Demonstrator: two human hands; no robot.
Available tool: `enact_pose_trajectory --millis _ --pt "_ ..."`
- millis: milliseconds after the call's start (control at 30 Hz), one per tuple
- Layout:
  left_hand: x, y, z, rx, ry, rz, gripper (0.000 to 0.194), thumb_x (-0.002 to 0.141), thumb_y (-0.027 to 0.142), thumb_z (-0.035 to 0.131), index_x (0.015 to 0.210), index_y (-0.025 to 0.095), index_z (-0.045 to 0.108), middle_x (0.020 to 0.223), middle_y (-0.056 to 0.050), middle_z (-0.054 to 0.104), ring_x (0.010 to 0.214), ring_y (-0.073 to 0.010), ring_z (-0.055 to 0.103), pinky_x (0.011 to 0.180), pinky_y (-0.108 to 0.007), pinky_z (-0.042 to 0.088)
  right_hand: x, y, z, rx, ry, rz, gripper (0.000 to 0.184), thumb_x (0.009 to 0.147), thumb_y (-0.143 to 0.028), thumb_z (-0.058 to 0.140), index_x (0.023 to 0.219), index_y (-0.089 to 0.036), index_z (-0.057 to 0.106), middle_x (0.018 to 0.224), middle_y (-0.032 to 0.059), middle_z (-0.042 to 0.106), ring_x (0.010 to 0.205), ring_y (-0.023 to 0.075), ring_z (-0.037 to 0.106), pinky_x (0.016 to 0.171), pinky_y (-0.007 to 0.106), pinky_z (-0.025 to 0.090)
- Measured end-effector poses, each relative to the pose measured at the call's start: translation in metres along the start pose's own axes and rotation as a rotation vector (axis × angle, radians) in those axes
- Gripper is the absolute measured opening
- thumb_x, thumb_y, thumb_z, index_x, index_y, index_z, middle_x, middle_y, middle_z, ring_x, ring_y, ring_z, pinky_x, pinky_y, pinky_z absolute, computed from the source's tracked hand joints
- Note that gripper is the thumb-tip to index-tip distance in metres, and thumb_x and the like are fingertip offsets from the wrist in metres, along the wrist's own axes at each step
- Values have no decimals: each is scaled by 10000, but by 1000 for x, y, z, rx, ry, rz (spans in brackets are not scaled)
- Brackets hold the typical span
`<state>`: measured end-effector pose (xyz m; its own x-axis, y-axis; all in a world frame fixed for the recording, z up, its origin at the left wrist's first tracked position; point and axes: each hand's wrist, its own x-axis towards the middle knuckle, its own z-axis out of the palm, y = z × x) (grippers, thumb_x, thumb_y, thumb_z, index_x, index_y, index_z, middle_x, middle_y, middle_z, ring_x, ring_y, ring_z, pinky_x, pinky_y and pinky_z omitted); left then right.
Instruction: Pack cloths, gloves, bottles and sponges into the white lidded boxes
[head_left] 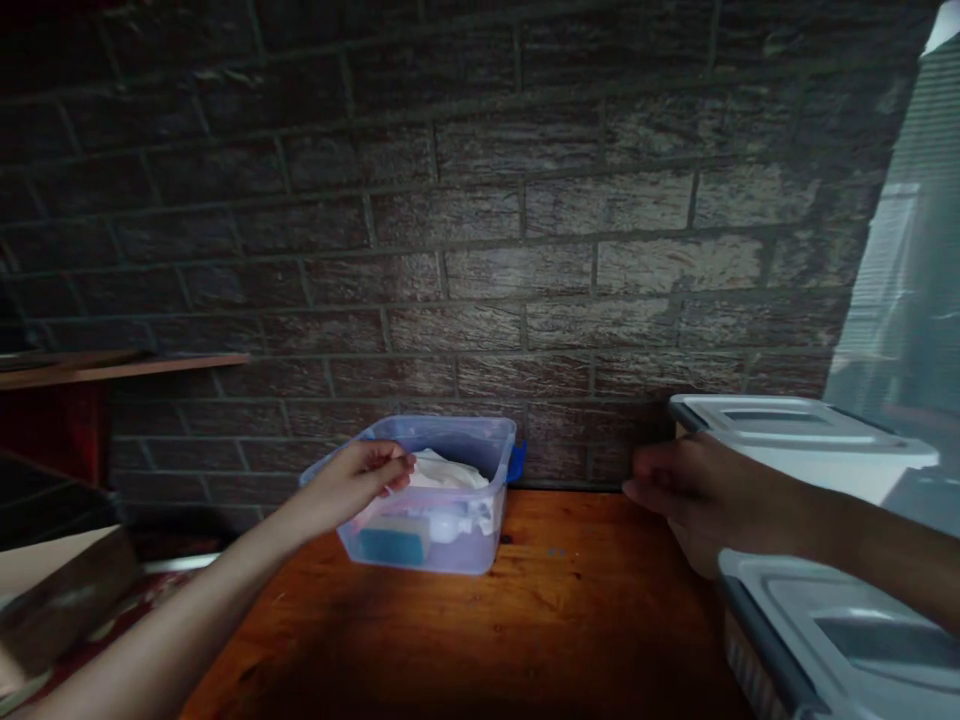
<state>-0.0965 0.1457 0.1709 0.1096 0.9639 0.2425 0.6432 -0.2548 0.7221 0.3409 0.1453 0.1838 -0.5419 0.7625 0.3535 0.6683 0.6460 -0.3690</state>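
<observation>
My left hand (371,478) is held above the near left side of a translucent bluish-purple plastic tub (465,530). Its fingers are curled in toward the thumb, and nothing shows between them. Inside the open tub lie a crumpled white cloth (446,470), a blue block-like item (391,545) and a white rounded item, blurred through the wall. A blue clip (517,462) juts from the tub's right side. My right hand (690,495), dim in shadow, hovers in front of a white lidded box (795,425). Its fingers are bent closed, with no object visible in them.
The brown wooden tabletop (525,630) stretches between the tub and the boxes. A second white lidded box (862,630) with grey handles stands nearer at right. Behind rises a dark brick wall (480,250). At left are a wooden shelf (120,370) and a cardboard box (60,590).
</observation>
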Motion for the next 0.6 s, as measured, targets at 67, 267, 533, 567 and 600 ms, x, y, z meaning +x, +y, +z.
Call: enact_pose_trajectory --millis 67,267,533,567,600 --pt "17 -12 -10 146 17 18 340 858 481 597 811 161 701 758 -33 703 737 -208 627 695 -274 475 34 -12 12 -88 25 -96 382 938 -432 607 626 -214 641 552 -9 617 505 121 532 485 252 255" --pt "63 -42 -20 373 -45 -20 260 794 395 626 808 168 752 815 -49 746 811 -234 659 717 -265 464 129 -43 59 -205 -67 -190 279 913 -359 597 727 -197 727 674 38 737 598 167 632 541 254 348" --pt "124 -84 -7 623 -298 -106 522 498 147 795 1014 222 758 1084 -29 737 992 -261 681 809 -287 527 221 -67 131 -252 -203 -92 155 915 -256 654 885 -170 780 981 139 783 954 263 718 833 312 516" --pt "128 -87 -4 640 -332 -100 559 486 139 810 1035 228 756 1114 -28 732 1014 -265 678 832 -294 528 229 -67 142 -242 -224 -73 148 926 -267 662 922 -168 771 1007 132 774 968 253 713 852 321 529" --pt "131 -90 -1 654 -363 -91 583 479 133 822 1049 232 753 1136 -27 726 1034 -267 674 853 -298 527 236 -65 152 -229 -245 -52 157 940 -289 666 975 -164 755 1038 118 760 969 239 708 860 338 545"
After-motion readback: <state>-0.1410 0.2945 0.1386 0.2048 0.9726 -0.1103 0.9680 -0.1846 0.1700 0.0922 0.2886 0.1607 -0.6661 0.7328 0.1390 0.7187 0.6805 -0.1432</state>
